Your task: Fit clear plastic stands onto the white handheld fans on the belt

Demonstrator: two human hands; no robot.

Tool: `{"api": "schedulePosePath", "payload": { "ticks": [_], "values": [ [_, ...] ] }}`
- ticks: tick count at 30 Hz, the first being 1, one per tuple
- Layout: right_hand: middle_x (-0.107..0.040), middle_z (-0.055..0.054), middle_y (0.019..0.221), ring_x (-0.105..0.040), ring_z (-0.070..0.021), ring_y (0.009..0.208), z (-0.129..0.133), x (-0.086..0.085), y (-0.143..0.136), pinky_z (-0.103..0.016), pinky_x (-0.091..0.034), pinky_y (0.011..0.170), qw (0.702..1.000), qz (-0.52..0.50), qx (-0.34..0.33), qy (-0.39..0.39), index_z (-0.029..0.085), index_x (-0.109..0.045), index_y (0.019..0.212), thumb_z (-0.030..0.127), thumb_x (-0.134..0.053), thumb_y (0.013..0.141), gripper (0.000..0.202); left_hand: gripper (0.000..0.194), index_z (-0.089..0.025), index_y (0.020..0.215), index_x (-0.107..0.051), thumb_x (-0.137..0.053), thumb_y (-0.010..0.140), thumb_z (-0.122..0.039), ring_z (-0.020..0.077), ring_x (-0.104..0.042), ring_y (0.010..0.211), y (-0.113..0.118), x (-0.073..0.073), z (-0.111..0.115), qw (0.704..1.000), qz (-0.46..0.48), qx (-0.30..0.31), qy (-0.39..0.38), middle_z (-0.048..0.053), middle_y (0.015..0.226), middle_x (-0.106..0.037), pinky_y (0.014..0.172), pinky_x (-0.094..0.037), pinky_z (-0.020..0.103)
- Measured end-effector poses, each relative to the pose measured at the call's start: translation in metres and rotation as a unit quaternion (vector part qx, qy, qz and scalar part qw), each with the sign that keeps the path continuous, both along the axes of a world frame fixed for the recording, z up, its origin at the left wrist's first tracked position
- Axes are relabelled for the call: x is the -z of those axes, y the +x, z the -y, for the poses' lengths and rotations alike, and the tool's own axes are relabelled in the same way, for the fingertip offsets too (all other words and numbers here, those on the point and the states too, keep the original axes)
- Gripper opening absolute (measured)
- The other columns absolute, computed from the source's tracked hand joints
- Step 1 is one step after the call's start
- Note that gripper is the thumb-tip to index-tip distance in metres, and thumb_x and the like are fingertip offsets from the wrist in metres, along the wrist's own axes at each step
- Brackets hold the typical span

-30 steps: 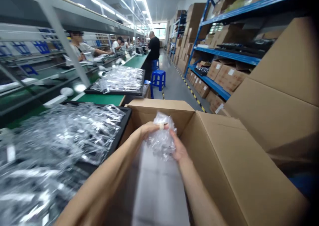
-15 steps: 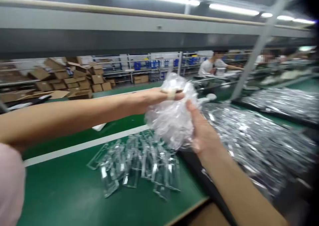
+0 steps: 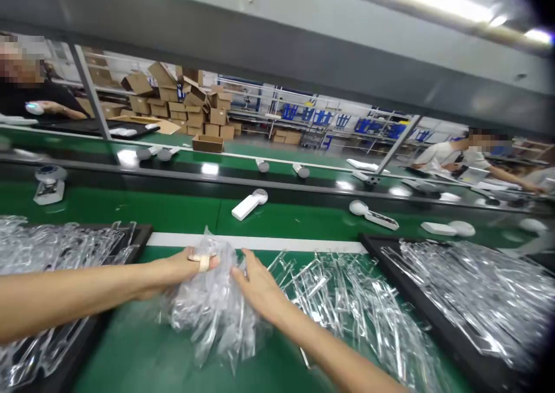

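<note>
Over green bench (image 3: 139,352): two hands (image 3: 260,288) grasping one crumpled plastic bag (image 3: 210,306), between two black trays (image 3: 451,329) of clear parts (image 3: 485,295).

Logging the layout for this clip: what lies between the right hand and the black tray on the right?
In the head view, a loose spread of transparent pieces lies on the green surface between the right hand and the black tray.

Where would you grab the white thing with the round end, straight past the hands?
Probably by its straight handle, pinched across the middle from above, reaching in from the near side. It lies on the green surface with that handle angled toward the person and the round end pointing away, so the long sides look easy to pinch.
</note>
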State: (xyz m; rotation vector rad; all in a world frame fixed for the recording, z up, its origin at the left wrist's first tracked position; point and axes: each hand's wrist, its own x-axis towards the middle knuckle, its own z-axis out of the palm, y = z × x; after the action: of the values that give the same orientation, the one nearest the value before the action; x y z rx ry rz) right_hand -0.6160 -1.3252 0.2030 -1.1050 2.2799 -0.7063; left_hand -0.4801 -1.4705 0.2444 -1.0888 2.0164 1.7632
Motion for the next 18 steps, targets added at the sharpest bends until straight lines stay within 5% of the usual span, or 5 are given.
{"api": "schedulePosePath", "payload": {
  "ticks": [6, 9, 11, 14, 18],
  "values": [
    [-0.064, -0.016, 0.108, -0.059, -0.0283, 0.106, -0.003, -0.008, -0.023, -0.035, -0.041, 0.088, 0.992, -0.084, -0.080, 0.054, 0.012, -0.066, 0.103, 0.016, -0.041, 0.086, 0.030, 0.098, -0.016, 0.142, -0.037, -0.050, 0.065, -0.075, 0.0360, -0.057, 0.108, -0.004, -0.008, 0.019, 0.941, 0.003, 0.077, -0.329, 0.019, 0.129, -0.052, 0.084, -0.049, 0.040],
    [-0.067, -0.016, 0.098, -0.062, -0.0292, 0.098, 0.001, -0.014, -0.027, -0.033, -0.041, 0.080, 0.988, -0.097, -0.110, 0.054, 0.013, -0.068, 0.085, 0.013, -0.042, 0.085, 0.027, 0.090, -0.018, 0.147, -0.025, -0.046, 0.074, -0.066, 0.0224, -0.062, 0.066, -0.020, -0.005, 0.032, 0.954, 0.010, 0.053, -0.295, 0.012, 0.097, -0.065, 0.050, -0.048, 0.029],
    [-0.068, -0.014, 0.091, -0.064, -0.0264, 0.093, 0.001, -0.017, -0.029, -0.030, -0.040, 0.077, 0.985, -0.096, -0.132, 0.047, 0.014, -0.067, 0.078, 0.013, -0.040, 0.086, 0.028, 0.078, -0.015, 0.138, -0.042, -0.053, 0.073, -0.056, 0.0161, -0.053, 0.049, -0.030, 0.003, 0.041, 0.967, 0.008, 0.054, -0.248, 0.005, 0.071, -0.063, 0.039, -0.039, 0.024],
    [-0.069, -0.009, 0.082, -0.065, -0.0201, 0.080, 0.000, -0.017, -0.037, -0.026, -0.041, 0.071, 0.984, -0.079, -0.156, 0.040, 0.015, -0.066, 0.079, 0.013, -0.040, 0.085, 0.026, 0.040, -0.011, 0.099, -0.067, -0.060, 0.066, -0.032, 0.0127, -0.047, 0.044, -0.037, 0.016, 0.050, 0.970, -0.008, 0.051, -0.236, 0.001, 0.052, -0.054, 0.038, -0.037, 0.021],
    [-0.062, 0.000, 0.059, -0.059, -0.0133, 0.054, 0.000, -0.014, -0.048, -0.021, -0.039, 0.056, 0.986, -0.031, -0.156, 0.051, 0.015, -0.066, 0.073, 0.010, -0.047, 0.076, 0.021, 0.019, -0.012, 0.075, -0.066, -0.053, 0.062, -0.019, 0.0116, -0.048, 0.042, -0.027, 0.022, 0.050, 0.967, -0.017, 0.020, -0.252, 0.001, 0.050, -0.053, 0.039, -0.038, 0.021]
  ]
}}
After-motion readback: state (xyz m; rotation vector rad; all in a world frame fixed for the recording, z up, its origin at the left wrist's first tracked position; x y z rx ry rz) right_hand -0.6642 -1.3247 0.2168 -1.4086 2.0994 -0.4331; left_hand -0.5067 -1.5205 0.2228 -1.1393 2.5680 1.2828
